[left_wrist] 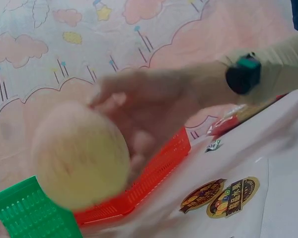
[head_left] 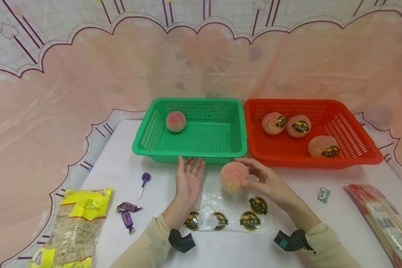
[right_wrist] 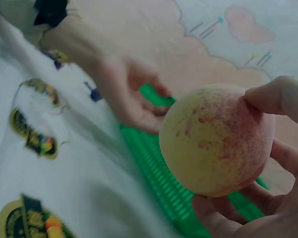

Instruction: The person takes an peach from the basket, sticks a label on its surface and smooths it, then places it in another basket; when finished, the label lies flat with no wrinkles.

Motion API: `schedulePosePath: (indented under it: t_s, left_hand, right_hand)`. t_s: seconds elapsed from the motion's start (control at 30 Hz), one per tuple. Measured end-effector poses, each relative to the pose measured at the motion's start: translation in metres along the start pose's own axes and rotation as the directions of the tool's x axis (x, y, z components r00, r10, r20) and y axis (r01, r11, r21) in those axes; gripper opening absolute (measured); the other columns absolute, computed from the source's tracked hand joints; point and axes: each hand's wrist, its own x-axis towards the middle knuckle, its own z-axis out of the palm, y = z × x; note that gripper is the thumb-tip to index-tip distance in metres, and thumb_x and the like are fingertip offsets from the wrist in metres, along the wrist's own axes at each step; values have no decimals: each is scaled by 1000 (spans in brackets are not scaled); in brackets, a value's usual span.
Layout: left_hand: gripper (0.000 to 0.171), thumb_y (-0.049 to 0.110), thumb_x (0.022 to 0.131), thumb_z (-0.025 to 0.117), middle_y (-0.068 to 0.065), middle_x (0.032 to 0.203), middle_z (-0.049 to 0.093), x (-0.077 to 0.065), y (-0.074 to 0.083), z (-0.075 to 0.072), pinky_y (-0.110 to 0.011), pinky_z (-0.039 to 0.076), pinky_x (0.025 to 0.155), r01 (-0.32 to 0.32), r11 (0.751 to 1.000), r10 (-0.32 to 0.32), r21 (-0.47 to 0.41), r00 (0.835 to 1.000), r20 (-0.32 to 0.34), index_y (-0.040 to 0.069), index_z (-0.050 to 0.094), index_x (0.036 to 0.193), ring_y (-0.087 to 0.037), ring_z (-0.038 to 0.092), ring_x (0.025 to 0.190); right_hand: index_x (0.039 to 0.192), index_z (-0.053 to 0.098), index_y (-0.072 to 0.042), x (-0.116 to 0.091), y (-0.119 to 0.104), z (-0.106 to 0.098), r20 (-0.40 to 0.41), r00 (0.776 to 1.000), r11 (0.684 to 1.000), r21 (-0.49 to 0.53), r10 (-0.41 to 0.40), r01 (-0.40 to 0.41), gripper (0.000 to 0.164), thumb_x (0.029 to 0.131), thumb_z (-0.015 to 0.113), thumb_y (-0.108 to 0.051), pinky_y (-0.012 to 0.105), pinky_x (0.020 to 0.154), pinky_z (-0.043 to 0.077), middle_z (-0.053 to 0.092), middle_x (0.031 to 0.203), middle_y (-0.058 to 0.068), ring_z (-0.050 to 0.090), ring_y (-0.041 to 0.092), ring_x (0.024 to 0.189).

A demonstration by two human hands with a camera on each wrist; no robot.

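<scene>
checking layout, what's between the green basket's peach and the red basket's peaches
The head view shows only bare floor and walls of the green basket and red basket.

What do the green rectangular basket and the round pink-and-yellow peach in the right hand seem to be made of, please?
The green rectangular basket looks like moulded plastic with a slight sheen, given its evenly perforated walls. The round pink-and-yellow peach in the right hand has a matte, mottled skin; it seems real fruit, though an imitation is possible.
</scene>
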Motion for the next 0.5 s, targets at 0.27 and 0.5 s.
schedulePosePath:
  t_s: [0.27, 0.5]
  left_hand:
    - [35, 46, 91, 39, -2, 102, 47, 1, -1, -1, -31, 38, 100, -16, 1000, 16, -1, 1000, 7, 12, 40, 99, -17, 52, 99]
    - [29, 40, 91, 41, -4, 100, 49, 2, -1, -3, -31, 42, 95, -19, 1000, 20, -20, 1000, 22, 12, 42, 98, -19, 53, 96]
  right_hand:
    - [130, 40, -31, 9, 27, 7, -51, 997, 997, -44, 58, -60, 53, 82, 62, -27, 39, 89, 45, 42, 130, -3, 45, 30, 116]
    - [129, 40, -29, 10, 36, 11, -94, 995, 991, -125, 39, -51, 54, 80, 64, -29, 42, 91, 42, 43, 131, 0, 49, 29, 111]
